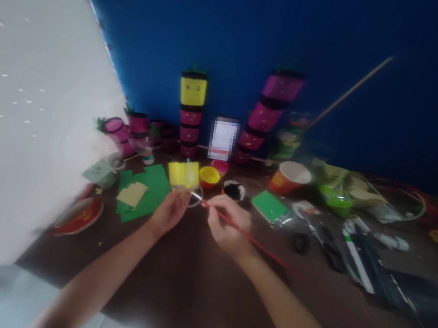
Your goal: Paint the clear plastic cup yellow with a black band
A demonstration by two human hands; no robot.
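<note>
My right hand (229,222) grips a thin red-handled paintbrush (257,240). The brush's metal end points left, reaching the fingertips of my left hand (172,209). The fingers of that left hand are pinched together; what lies between them is too small and blurred to make out. Just beyond them is a bright yellow piece (183,174), its lower edge meeting the fingers in view. A yellow paint pot (210,177), a pink pot (219,167) and a pot with black inside (234,190) stand beyond my hands. A clear round lid (197,200) lies partly hidden between them.
Green paper (153,198) with pale yellow scraps (132,194) lies left. Stacked pink cups (265,117) and a yellow-topped stack (190,120) stand by the blue wall. Rightward are an orange paper cup (290,177), a green pad (270,207), scissors (331,248) and a white marker (392,241).
</note>
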